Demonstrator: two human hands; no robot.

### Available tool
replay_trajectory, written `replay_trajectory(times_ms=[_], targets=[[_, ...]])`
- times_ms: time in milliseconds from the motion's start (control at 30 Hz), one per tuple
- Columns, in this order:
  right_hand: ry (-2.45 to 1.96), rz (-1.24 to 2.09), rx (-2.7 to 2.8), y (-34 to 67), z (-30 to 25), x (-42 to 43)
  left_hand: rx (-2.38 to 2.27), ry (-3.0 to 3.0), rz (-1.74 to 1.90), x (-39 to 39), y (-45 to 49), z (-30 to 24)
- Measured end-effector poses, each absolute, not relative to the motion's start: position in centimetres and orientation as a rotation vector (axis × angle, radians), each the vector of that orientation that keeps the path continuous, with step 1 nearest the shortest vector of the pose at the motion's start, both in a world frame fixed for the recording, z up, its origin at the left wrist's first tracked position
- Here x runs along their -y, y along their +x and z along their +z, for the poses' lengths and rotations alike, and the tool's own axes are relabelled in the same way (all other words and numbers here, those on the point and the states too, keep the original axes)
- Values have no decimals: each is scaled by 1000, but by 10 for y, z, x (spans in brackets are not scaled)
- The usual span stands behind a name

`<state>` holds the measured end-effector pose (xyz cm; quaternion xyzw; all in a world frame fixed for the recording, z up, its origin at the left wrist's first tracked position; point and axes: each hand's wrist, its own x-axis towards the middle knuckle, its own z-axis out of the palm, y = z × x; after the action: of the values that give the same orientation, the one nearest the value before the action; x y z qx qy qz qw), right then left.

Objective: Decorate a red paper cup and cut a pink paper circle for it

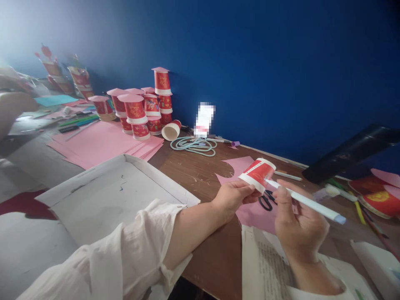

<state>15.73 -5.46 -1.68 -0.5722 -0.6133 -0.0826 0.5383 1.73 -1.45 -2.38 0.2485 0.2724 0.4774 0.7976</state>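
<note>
Left grip [233, 198] pinched on the near end of the red cup [261, 171], tilted just beyond its fingers! Right grip [300, 223] closed round the white pen [314, 204], tip at the cup's wall, contact unclear. Steady cup, light strokes should serve best. Beneath: black scissors [265, 203], pink paper [254, 218], brown desk [209, 258].

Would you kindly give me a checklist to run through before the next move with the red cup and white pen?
1. Left hand holding the red cup: ok.
2. Right hand holding the white pen: ok.
3. White pen pointed toward the red cup: ok.
4. Scissors shut: cannot tell, blades hidden.
5. All other cups upright: not ok, a tipped cup lies near the cup stacks.
</note>
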Motion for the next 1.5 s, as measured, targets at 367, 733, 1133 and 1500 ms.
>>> replay_trajectory(times_ms=[367, 733, 1133, 1500], targets=[[-1362, -275, 1472, 156, -13, 54, -692, 611, 1011, 15, 16, -20], [-1328, -283, 1471, 156, -10, 51, -802, 812, 946, 14, 17, -24], [-1413, -306, 1475, 155, -6, 52, -865, 1057, 912, 21, 13, -23], [-1482, -312, 1451, 156, -6, 53, -874, 1089, 962, 21, 13, -22]])
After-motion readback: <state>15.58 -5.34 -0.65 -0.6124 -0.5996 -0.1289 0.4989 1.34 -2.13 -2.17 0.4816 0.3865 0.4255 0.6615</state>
